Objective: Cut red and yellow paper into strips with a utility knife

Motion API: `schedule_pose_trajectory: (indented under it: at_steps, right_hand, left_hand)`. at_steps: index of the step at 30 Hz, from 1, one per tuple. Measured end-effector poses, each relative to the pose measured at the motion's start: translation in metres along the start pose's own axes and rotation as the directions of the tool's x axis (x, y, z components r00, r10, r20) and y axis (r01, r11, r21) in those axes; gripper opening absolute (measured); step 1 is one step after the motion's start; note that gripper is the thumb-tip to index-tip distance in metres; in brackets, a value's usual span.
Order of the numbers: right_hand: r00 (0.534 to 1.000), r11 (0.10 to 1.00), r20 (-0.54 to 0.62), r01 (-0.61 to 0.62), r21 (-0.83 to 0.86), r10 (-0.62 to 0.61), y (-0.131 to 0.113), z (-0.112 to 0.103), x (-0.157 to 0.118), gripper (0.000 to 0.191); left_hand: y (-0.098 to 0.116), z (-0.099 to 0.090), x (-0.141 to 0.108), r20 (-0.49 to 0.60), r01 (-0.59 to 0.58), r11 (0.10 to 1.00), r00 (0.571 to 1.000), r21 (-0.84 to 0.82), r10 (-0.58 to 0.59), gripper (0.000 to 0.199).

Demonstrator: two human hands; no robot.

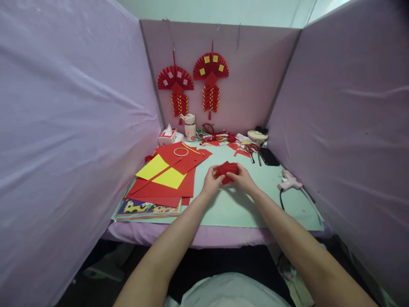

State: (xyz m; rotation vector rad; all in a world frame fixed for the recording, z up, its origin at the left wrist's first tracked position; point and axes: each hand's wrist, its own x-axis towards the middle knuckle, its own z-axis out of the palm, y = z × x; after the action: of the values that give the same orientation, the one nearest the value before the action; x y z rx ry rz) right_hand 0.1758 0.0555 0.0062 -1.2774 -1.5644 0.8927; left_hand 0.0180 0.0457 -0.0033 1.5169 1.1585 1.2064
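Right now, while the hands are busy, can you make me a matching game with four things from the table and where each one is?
Things:
1. red paper piece
2. glue gun
3. yellow paper
4. bottle

Places:
A. lying among the red sheets
B. standing near the tissue box
C. held between the left hand and the right hand
D. lying near the right edge of the pale green tabletop

Right pairs: 1-C, 2-D, 3-A, 4-B.
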Motion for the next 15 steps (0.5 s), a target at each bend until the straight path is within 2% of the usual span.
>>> schedule_pose_trajectory:
  at_steps: [2,6,8,10,13,14,15]
  right_hand:
    - [1.000,0.999,-0.005,0.001,0.041,-0.001,0.008,0.009,-0.008,0.059]
    - [0.999,0.999,-0.029,0.017,0.034,-0.016,0.015,0.021,-0.024,0.087]
    - [0.992,0.993,-0.091,0.083,-0.080,-0.090,0.012,0.022,-0.033,0.093]
    - [0.963,0.939,-0.157,0.165,-0.301,-0.219,0.006,0.023,-0.043,0.091]
    - [0.922,0.760,-0.092,0.251,-0.600,-0.377,0.000,0.022,-0.054,0.074]
    - [0.917,0.729,-0.072,0.262,-0.632,-0.391,0.000,0.021,-0.056,0.071]
    - [0.917,0.738,-0.085,0.255,-0.624,-0.390,0.001,0.021,-0.056,0.071]
  left_hand:
    - [0.000,0.000,0.001,0.013,-0.018,1.000,1.000,-0.009,0.018,0.041]
    - [-0.002,0.002,-0.004,0.034,-0.043,0.999,0.999,-0.009,0.043,0.043]
    - [-0.002,0.003,-0.006,0.041,-0.047,0.999,0.998,-0.020,0.047,0.046]
    - [-0.002,0.004,-0.008,0.054,-0.039,0.999,0.998,-0.037,0.041,0.048]
    - [-0.004,0.005,-0.009,0.075,-0.029,0.998,0.997,-0.063,0.034,0.052]
    - [-0.004,0.005,-0.008,0.075,-0.030,0.997,0.997,-0.068,0.036,0.054]
    - [-0.005,0.006,-0.008,0.072,-0.033,0.997,0.997,-0.069,0.038,0.055]
